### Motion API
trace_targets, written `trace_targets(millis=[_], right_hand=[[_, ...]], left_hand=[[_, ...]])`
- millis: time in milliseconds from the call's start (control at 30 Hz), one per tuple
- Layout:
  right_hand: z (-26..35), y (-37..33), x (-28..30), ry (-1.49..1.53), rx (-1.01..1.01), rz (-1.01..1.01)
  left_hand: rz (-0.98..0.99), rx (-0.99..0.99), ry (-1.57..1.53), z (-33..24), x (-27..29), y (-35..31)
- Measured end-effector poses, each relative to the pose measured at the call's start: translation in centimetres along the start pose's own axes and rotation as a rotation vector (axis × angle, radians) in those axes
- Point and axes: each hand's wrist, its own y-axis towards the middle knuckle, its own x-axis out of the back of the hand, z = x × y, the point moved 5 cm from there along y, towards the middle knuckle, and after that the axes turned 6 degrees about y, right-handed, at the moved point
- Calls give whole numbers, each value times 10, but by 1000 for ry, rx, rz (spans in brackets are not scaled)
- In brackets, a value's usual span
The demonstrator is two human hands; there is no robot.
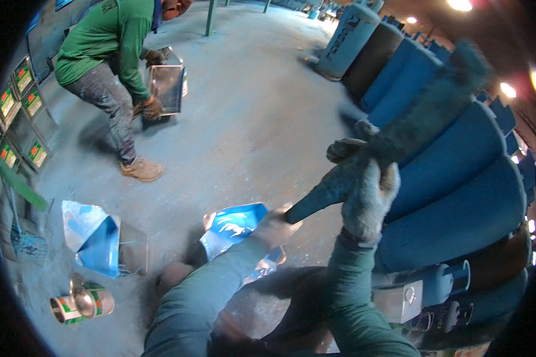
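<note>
Raised in front of me is a long, flat, paint-stained tool (432, 104) with a narrower handle, its wide end up to the right; blur hides its exact kind. My left hand (275, 227) is closed round the handle's lower end. Higher up, my right hand (366, 199), in a pale stained glove, grips it, fingers partly hidden behind. Below my left hand, a cut-open metal tin (235, 219) coated inside with glossy blue paint lies on the floor. Another opened tin (101, 243), also blue inside, is farther left.
Tall blue gas cylinders (452, 202) line the right side. A co-worker (104, 59) in a green top bends at the far left, holding a rectangular metal tin (165, 89). Square tins (24, 104) are stacked at the left edge. Small round cans (82, 304) lie lower left.
</note>
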Motion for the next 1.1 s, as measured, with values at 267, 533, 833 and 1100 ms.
trace_targets(millis=[267, 533, 833, 1100], right_hand=[[-38, 15, 6, 29, -174, -79], [-10, -7, -20, 81, 6, 170], [-20, 19, 12, -92, -2, -44], [-32, 15, 14, 40, -101, -54]], left_hand=[[179, 331, 199, 15, 44, -22], [-257, 61, -101, 22, 52, 13], [40, 155, 79, 6, 4, -13], [126, 286, 183, 11, 52, -20]])
